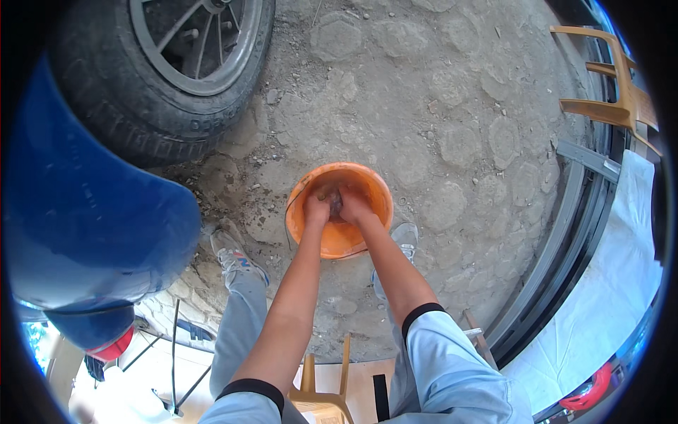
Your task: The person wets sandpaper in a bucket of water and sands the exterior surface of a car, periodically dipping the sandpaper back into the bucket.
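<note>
An orange plastic bucket (382,186) with a thin wire handle stands on the ground between my feet. Both of my arms reach down into it. Inside, my left hand (317,209) is at the left and my right hand (354,205) at the right, close together. A dark, wet-looking thing (335,205) shows between them, too blurred to name. My fingers are partly hidden low in the bucket, so their grip on it is unclear.
Left of the bucket are a vehicle's tyre (175,124) and its blue body panel (106,212). Stony paving (455,143) surrounds me. On the right are a tan plastic chair (625,90), grey metal bars (551,254) and a pale sheet (593,297). Another tan chair (323,397) is behind me.
</note>
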Motion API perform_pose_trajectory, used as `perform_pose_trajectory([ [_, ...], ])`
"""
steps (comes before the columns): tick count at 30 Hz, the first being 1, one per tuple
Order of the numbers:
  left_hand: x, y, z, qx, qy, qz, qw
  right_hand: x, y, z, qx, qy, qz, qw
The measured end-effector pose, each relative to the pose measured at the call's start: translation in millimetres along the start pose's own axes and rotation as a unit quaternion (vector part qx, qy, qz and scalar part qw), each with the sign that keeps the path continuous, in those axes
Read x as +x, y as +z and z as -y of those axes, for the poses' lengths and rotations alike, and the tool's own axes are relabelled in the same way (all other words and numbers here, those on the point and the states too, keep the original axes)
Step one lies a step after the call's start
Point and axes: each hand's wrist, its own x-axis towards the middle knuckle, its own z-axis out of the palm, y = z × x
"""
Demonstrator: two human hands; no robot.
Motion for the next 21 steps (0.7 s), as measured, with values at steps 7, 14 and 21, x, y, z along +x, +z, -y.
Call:
perform_pose_trajectory([
  [7, -103, -35, -65, -0.071, -0.015, 0.012, 0.997, -67, -52, 3, 0.132, 0.020, 0.065, 0.989],
  [14, -190, -70, -101, -0.040, -0.002, -0.026, 0.999, -171, -138, 72, 0.262, -0.040, 0.041, 0.963],
  [21, -271, -82, -157, -0.152, 0.029, -0.059, 0.986, -227, -213, 106, 0.070, -0.236, -0.016, 0.969],
])
